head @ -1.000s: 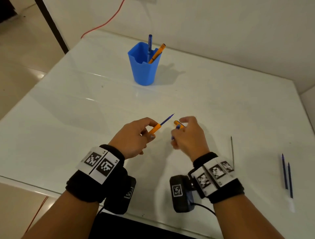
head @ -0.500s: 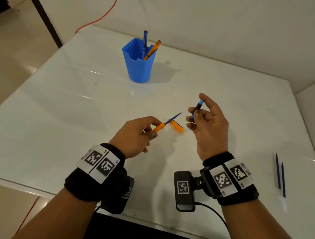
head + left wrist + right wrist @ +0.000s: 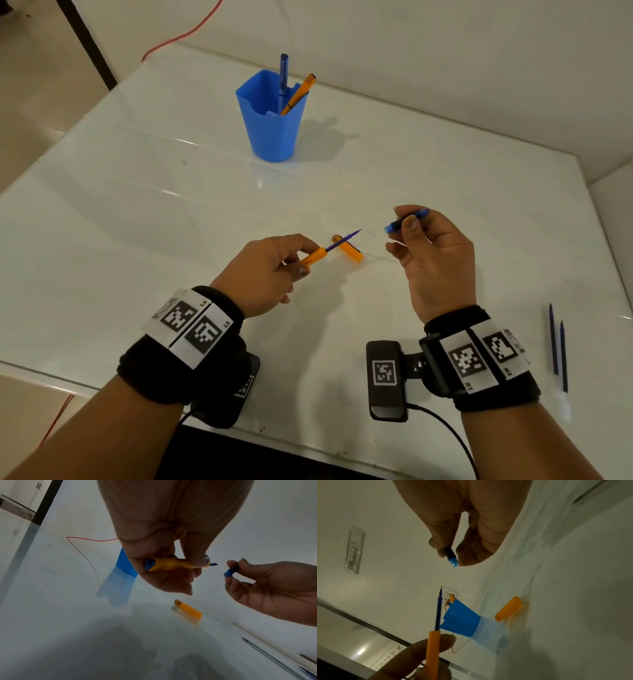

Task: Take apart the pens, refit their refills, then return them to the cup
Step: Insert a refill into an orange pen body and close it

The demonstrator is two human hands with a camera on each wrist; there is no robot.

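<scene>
My left hand (image 3: 274,270) pinches an orange pen barrel (image 3: 313,257) (image 3: 169,564) (image 3: 433,651); a blue refill (image 3: 344,240) (image 3: 438,609) sticks out of its front end toward the right hand. My right hand (image 3: 431,250) pinches a small blue-and-black tip piece (image 3: 406,221) (image 3: 230,572) (image 3: 452,557) between thumb and fingers, a short gap to the right of the refill's point. An orange cap (image 3: 347,248) (image 3: 187,608) (image 3: 508,608) lies on the table between the hands. The blue cup (image 3: 270,120) (image 3: 460,619) stands at the back with a blue pen (image 3: 283,73) and an orange pen (image 3: 299,92) in it.
Two loose blue refills (image 3: 556,342) lie near the white table's right edge (image 3: 609,274). A red cable (image 3: 185,34) runs off the table's far left corner. A wall stands close behind the cup.
The orange cap now lies on the table instead of in the right hand. The right hand has lifted and moved right with the blue tip piece. The left hand has stayed put.
</scene>
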